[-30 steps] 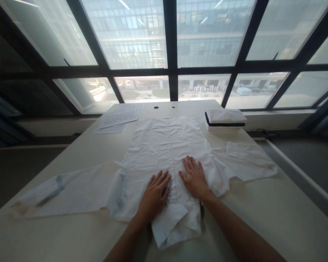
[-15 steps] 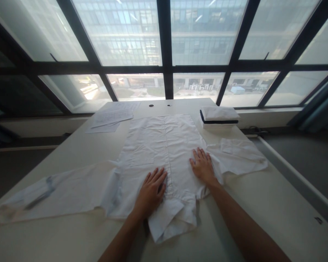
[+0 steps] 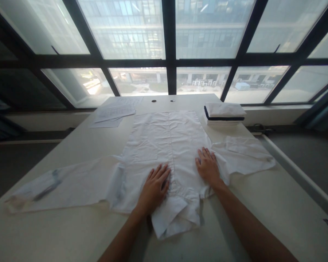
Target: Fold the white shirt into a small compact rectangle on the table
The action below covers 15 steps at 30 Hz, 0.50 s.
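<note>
A white button-up shirt (image 3: 164, 142) lies spread face up on the pale table (image 3: 262, 207), collar toward me, with both sleeves stretched out to the sides. My left hand (image 3: 154, 187) rests flat on the shirt just left of the button placket, fingers apart. Flat as well, my right hand (image 3: 207, 167) presses the cloth near the right shoulder seam, where the right sleeve (image 3: 243, 156) begins. The left sleeve (image 3: 62, 183) reaches far to the left. Neither hand grips anything.
A stack of folded garments (image 3: 224, 113), white with one dark layer, stands at the back right of the table. Loose paper sheets (image 3: 112, 114) lie at the back left. Two small round holes (image 3: 153, 100) sit near the far edge. Large windows rise behind.
My right hand has slid from beside the placket outward to the right shoulder of the shirt. My left hand has stayed in place.
</note>
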Tool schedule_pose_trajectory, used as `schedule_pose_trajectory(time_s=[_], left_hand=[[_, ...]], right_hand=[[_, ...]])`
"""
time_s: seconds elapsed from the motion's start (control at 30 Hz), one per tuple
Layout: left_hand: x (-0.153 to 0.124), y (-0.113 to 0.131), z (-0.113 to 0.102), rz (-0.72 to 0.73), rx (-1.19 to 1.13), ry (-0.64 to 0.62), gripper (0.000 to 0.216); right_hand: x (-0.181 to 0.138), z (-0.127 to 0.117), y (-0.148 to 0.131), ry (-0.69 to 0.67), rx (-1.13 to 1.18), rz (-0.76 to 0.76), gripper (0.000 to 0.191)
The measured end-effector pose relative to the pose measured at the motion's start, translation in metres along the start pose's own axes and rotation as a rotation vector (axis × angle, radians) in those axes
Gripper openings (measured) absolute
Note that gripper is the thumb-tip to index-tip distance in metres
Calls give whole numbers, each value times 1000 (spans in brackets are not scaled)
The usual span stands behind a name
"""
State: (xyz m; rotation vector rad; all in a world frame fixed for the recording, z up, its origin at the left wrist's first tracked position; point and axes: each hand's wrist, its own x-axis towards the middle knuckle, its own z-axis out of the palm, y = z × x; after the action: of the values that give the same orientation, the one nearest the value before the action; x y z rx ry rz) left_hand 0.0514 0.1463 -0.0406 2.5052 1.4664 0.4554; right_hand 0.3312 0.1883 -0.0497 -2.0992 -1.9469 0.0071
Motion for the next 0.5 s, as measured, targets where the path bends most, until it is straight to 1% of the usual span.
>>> schedule_pose_trajectory(time_s=[0.17, 0.5], left_hand=[[-2, 2, -2, 11, -6, -15, 51], [-6, -4, 2, 51, 12, 19, 51]], right_hand=[[-6, -1, 1, 20, 19, 13, 53], [-9, -3, -3, 43, 30, 29, 52]])
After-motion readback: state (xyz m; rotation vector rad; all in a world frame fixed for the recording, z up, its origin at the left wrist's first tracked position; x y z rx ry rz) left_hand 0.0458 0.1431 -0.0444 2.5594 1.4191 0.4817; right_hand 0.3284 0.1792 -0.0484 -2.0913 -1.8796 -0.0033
